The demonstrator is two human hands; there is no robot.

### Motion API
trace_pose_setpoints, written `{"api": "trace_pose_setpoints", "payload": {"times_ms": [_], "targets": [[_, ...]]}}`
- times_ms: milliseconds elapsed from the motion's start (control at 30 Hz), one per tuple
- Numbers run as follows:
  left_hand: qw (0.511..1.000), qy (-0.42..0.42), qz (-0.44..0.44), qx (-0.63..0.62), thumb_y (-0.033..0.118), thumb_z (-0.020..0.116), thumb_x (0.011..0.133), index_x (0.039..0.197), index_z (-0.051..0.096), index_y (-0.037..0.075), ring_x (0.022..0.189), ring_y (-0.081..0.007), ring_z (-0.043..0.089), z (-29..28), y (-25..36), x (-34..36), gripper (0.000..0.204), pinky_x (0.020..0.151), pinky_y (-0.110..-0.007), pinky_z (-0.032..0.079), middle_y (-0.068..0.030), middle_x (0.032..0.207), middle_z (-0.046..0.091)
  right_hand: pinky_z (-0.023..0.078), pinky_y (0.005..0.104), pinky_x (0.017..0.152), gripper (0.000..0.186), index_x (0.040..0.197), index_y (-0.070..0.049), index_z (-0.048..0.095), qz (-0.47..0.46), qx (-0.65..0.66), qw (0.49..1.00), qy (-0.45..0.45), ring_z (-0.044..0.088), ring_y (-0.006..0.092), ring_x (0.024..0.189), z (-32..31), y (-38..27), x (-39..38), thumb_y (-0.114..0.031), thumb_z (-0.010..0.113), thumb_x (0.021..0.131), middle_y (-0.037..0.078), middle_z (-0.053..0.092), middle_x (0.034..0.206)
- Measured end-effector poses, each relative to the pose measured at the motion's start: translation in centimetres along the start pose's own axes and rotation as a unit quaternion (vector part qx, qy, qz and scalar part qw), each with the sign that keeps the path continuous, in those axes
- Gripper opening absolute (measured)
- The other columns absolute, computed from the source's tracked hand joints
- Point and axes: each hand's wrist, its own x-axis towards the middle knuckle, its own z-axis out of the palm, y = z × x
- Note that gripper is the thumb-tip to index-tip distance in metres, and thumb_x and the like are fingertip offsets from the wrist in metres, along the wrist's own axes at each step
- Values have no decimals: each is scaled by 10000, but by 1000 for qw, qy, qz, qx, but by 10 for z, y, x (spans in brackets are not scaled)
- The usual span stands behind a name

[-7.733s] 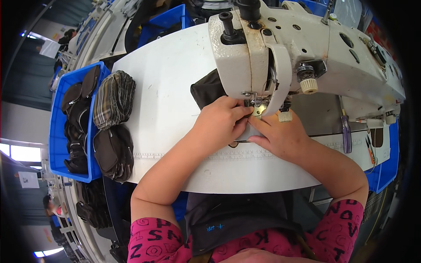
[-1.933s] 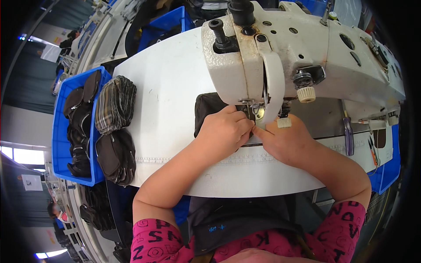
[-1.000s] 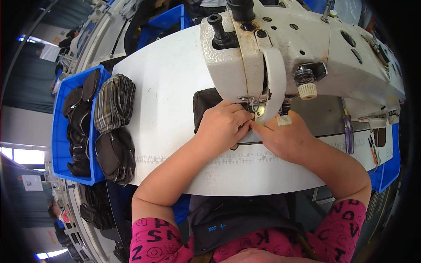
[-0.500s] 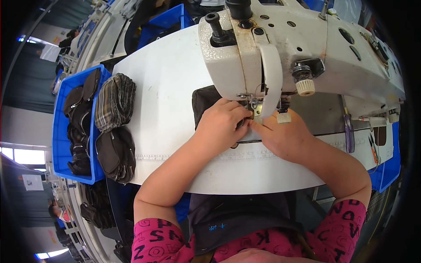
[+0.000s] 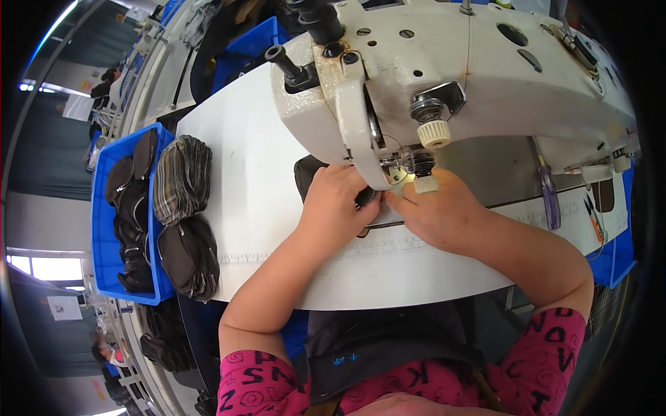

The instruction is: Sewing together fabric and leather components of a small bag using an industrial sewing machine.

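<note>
Beneath the head of a white sewing machine (image 5: 312, 114), my left hand (image 5: 333, 211) is closed on a dark brown fabric piece (image 5: 306, 172) with a zipper (image 5: 366, 197) along it. Most of the piece is covered by my fingers and the machine head. My right hand (image 5: 444, 215) lies just right of it, thumb and fingers pinched together at the edge of the same piece beside the lit needle area. The two hands' fingertips almost meet. Behind the machine's white lever and tension knob (image 5: 434, 133), the needle tip is hidden.
Left on the white table (image 5: 239, 149) stand a stack of plaid pieces (image 5: 183, 179) and a stack of dark pouches (image 5: 187, 258). Beside them is a blue bin (image 5: 104, 243) of dark zippered pouches. A purple-handled screwdriver (image 5: 549, 201) and small snips (image 5: 594, 220) lie at the right.
The view has shifted, so the machine sits further left and the bin slightly lower. Both hands stay at the needle area, still on the fabric piece.
</note>
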Motion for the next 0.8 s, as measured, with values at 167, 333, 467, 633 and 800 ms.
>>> {"api": "trace_pose_setpoints", "payload": {"times_ms": [167, 333, 467, 633, 800], "targets": [[999, 28, -8, 32, 53, 780, 742, 1003, 682, 109, 875, -312, 626, 6, -2, -2, 285, 795, -422, 443, -67, 890, 658, 482, 381, 687, 217, 956, -74, 685, 8, 9, 1000, -14, 627, 229, 753, 2, -2, 0, -113, 701, 743, 33, 619, 747], [983, 88, 76, 142, 79, 799, 713, 999, 675, 128, 879, -285, 625, 5, 0, 2, 315, 747, -437, 456, -40, 882, 648, 485, 379, 701, 214, 977, -67, 697, 7, 5, 1000, -2, 628, 233, 761, 4, -1, -3, -115, 679, 769, 37, 627, 760], [979, 98, 120, 133, 90, 803, 701, 928, 686, 126, 861, -250, 646, 5, -8, 0, 257, 746, -407, 482, -6, 910, 668, 485, 376, 705, 216, 999, -69, 699, 13, 10, 1000, -4, 628, 227, 778, 3, -2, -2, -121, 663, 792, 42, 629, 779], [985, 78, 91, 124, 94, 805, 717, 855, 693, 96, 861, -258, 664, 5, -3, 2, 178, 761, -403, 508, -16, 922, 700, 480, 373, 706, 240, 1030, -73, 694, 11, 5, 1000, -22, 624, 220, 784, 4, -2, -3, -126, 665, 798, 36, 611, 773], [998, 18, 15, 64, 80, 786, 774, 855, 711, 60, 847, -284, 671, 1, 1, 4, 112, 755, -414, 518, -60, 881, 718, 473, 371, 699, 263, 1052, -73, 690, 6, -5, 1000, -15, 617, 216, 779, 6, -2, -4, -134, 676, 796, 32, 603, 778]]}}
